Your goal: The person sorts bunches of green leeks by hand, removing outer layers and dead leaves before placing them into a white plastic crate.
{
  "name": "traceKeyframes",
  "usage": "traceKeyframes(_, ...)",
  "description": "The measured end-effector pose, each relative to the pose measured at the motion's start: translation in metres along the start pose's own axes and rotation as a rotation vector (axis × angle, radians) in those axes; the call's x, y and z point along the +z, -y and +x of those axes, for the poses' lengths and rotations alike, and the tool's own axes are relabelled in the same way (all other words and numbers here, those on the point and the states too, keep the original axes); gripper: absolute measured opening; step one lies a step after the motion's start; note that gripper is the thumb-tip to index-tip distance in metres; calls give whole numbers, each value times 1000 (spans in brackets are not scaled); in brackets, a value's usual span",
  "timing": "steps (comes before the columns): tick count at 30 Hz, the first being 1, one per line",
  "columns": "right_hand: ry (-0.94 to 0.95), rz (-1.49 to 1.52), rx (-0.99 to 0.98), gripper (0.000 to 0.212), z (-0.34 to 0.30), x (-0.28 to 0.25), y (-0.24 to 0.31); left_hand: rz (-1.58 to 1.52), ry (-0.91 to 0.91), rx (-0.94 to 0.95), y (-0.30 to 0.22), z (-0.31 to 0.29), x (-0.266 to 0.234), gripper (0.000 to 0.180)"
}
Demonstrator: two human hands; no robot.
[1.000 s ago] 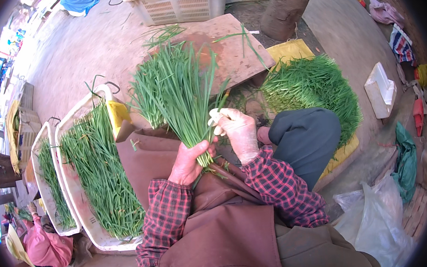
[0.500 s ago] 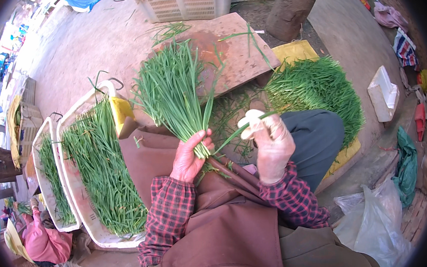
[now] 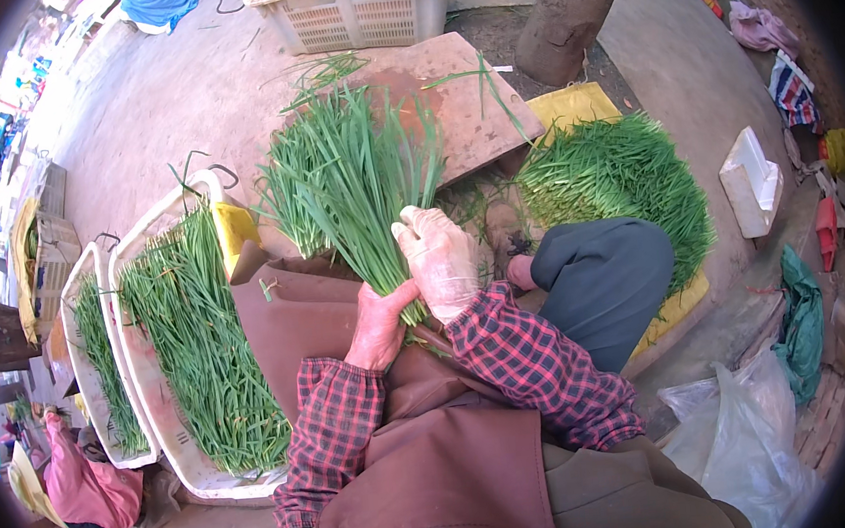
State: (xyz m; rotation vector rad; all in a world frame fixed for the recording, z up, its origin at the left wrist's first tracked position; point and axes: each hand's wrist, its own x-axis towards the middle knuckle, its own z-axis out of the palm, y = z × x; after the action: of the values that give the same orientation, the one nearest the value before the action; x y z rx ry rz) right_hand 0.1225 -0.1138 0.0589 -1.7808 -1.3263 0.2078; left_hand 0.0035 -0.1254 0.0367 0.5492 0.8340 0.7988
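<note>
A bunch of garlic chives (image 3: 352, 185), long flat green leaves with pale stem ends, fans out away from me above my lap. My left hand (image 3: 380, 325) is closed around the lower stems. Against the right side of the same bunch, my right hand (image 3: 440, 261), in a pale glove, has its fingers curled onto the stems; its fingertips are partly hidden. Under the bunch lie more chives (image 3: 288, 190) at the edge of a reddish-brown board (image 3: 471, 126). A brown apron (image 3: 439, 476) covers my lap.
Two white crates (image 3: 201, 480) (image 3: 125, 451) of chives stand at left. To the right, chives (image 3: 625, 188) are heaped on yellow sheeting (image 3: 574, 103). A slatted crate (image 3: 353, 16) and tree trunk (image 3: 572, 19) are beyond the board. Plastic bags (image 3: 744, 437) lie at lower right.
My right hand has moved left, from holding a loose leaf apart from the bunch to gripping the bunch's right side. My left hand keeps its hold on the stems.
</note>
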Motion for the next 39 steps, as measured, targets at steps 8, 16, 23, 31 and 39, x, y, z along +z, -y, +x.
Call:
traceKeyframes(8,-25,120,137,18,5,13,-12,21,-9,5,-2,-4,3,26)
traceKeyframes(16,-3,170,282,20,9,5,-2,32,4,8,-4,-4,4,26)
traceKeyframes(23,67,327,308,23,15,9,-19,84,46,21,-1,-4,-2,28)
traceKeyframes(31,129,817,646,14,16,-11,-12,-40,83,-55,-6,-2,-2,40)
traceKeyframes(39,18,882,593,15,5,-32,-9,-395,151,-151,1,8,-21,37)
